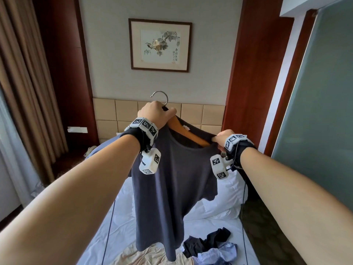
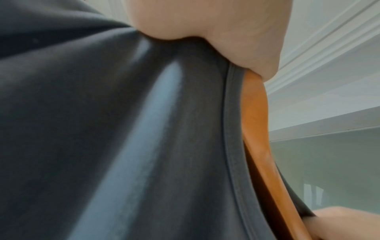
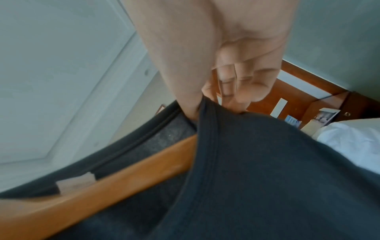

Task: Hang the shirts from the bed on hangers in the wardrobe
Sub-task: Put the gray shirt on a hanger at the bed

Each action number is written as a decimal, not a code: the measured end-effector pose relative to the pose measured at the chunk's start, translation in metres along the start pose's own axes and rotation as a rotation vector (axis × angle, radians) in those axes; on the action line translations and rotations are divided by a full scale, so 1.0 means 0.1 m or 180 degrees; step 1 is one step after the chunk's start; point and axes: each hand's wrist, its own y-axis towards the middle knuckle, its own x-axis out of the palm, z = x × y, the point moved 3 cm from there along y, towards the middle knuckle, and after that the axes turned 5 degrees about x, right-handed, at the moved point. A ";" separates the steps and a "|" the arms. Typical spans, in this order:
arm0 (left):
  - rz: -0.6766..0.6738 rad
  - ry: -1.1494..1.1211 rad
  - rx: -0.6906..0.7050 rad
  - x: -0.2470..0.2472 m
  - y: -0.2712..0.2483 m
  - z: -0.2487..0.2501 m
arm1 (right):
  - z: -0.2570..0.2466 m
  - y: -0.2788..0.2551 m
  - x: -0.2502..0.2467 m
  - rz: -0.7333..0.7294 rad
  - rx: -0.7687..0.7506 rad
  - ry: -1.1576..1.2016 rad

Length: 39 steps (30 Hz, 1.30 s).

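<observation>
A dark grey T-shirt (image 1: 172, 188) hangs in the air above the bed, partly on a wooden hanger (image 1: 188, 131) with a metal hook (image 1: 161, 96). My left hand (image 1: 155, 113) grips the hanger at its top, just under the hook. My right hand (image 1: 222, 139) pinches the shirt's collar at the right shoulder, over the hanger's right arm. The left wrist view has the grey T-shirt (image 2: 123, 129) and the hanger (image 2: 257, 129) close up. In the right wrist view my fingers (image 3: 230, 84) pinch the collar (image 3: 207, 129) beside the hanger (image 3: 102, 191).
Below lies a bed (image 1: 210, 213) with white sheets. On it are a beige garment (image 1: 150, 255), a dark garment (image 1: 208, 240) and a light blue shirt (image 1: 217, 253). A padded headboard (image 1: 122, 111), a framed picture (image 1: 160, 44), curtains (image 1: 23, 92) and a glass partition (image 1: 321, 111) surround it.
</observation>
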 end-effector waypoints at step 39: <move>-0.0387 -0.1352 -0.0056 0.18 -0.10 0.08 | -0.78 -0.75 0.18 0.0502 -0.2076 -0.0324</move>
